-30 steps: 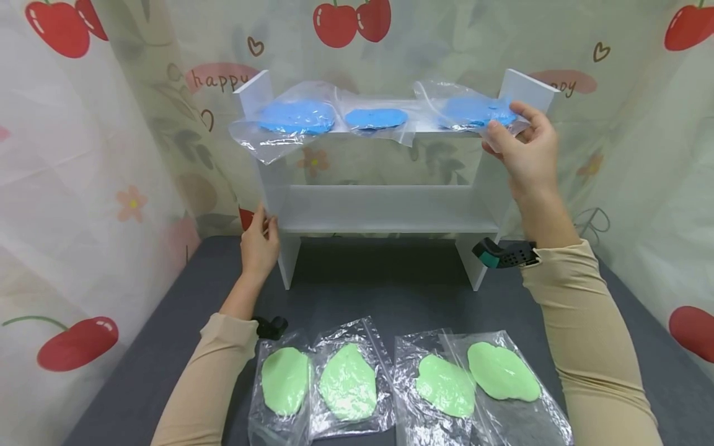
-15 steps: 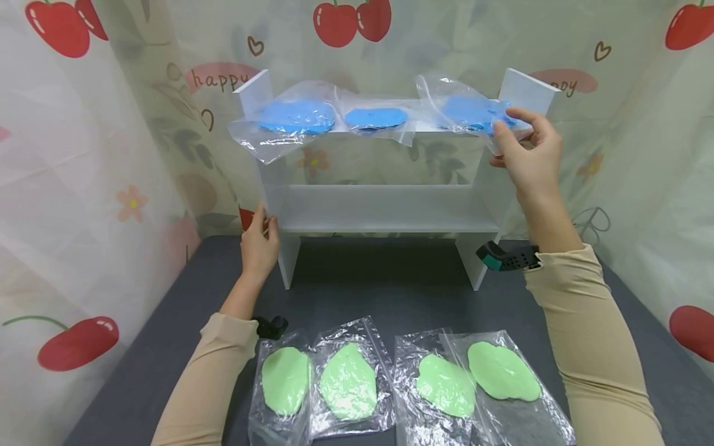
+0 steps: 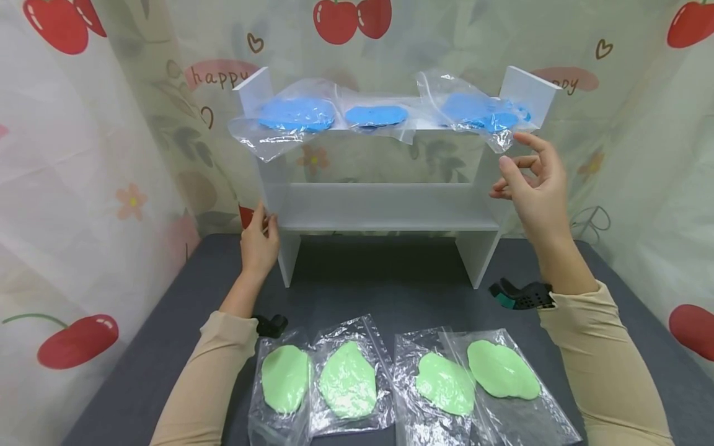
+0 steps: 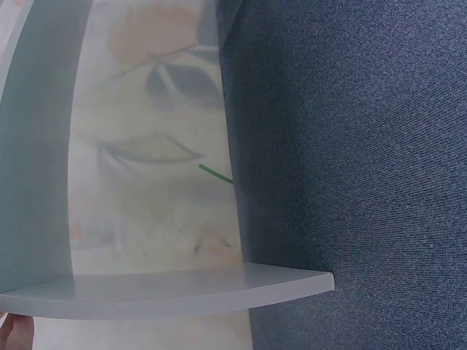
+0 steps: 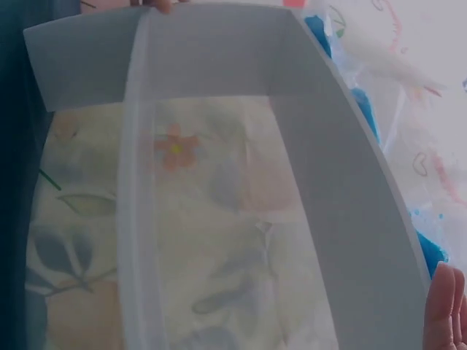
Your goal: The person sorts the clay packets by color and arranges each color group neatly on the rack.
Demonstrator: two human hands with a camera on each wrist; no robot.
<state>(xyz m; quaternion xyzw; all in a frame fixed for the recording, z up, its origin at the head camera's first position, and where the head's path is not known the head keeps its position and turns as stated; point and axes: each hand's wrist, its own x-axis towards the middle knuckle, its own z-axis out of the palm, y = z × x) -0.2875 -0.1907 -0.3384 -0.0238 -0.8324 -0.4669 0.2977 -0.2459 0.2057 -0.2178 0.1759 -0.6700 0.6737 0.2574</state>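
A white two-tier shelf (image 3: 390, 207) stands on the dark table, with three clear plastic bags of flat blue putty-like pieces on its top board. My left hand (image 3: 260, 246) holds the left side panel's front edge near the lower board; in the left wrist view a bit of the fingers (image 4: 16, 334) shows below the panel. My right hand (image 3: 538, 186), fingers loosely bent and holding nothing, hovers just below and in front of the right blue bag (image 3: 471, 111). The middle blue bag (image 3: 376, 116) and left blue bag (image 3: 297, 114) lie beside it, their plastic overhanging the front edge.
Several clear bags with flat light-green pieces lie in a row on the near table, among them the leftmost green bag (image 3: 286, 379) and the rightmost green bag (image 3: 504, 370). A patterned cloth (image 3: 357, 62) hangs behind and at both sides.
My right hand has let go of the right blue bag and drawn down and toward me. That bag now lies on the top board. The left hand stays on the panel.
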